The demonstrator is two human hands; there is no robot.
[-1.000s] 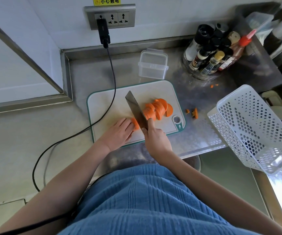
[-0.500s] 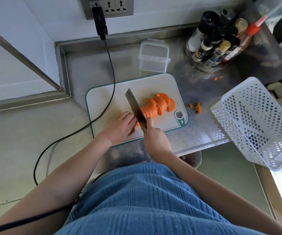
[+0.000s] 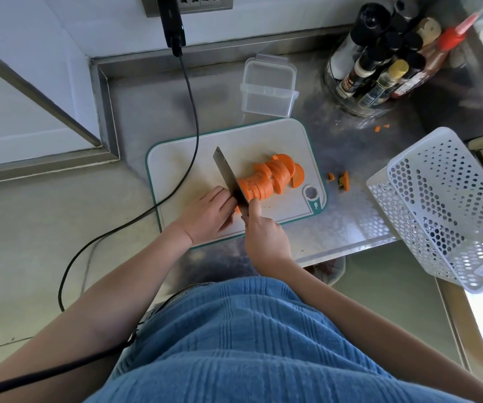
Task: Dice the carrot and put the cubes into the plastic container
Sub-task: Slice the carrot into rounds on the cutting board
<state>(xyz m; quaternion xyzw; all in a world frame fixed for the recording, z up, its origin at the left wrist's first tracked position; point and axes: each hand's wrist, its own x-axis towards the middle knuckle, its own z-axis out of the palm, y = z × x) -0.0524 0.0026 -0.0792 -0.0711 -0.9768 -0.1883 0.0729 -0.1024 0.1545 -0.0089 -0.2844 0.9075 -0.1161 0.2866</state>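
Standing at a steel counter (image 3: 350, 228), a person in a blue ribbed top (image 3: 249, 344) is filling the lower frame; both forearms are getting cut off at the bottom corners. White perforated basket (image 3: 449, 205) is tilting at the right, partly off the counter edge. Cutting board (image 3: 182, 158), white with teal rim, is lying mid-counter, a black cable (image 3: 191, 117) crossing its left edge. Bottle cluster (image 3: 385, 62) is sitting back right, labels too small to read. Plastic container (image 3: 266, 88) is sitting just beyond the board's far edge, clear, no cubes visible inside. Left hand (image 3: 208, 213) is lying knuckles-up on the board, fingers curled over the uncut carrot end, which is almost fully hidden; only a sliver of orange is showing below the blade. Right hand (image 3: 263, 237) is wrapping its fingers round the knife (image 3: 228, 175) handle, index finger extending along the blade's back; handle itself is hidden in the fist. Blade is standing edge-down against the left fingers. Carrot slices (image 3: 269, 178) are leaning in a row right of the blade. Small carrot scraps (image 3: 342, 180) are lying off the board on the counter.
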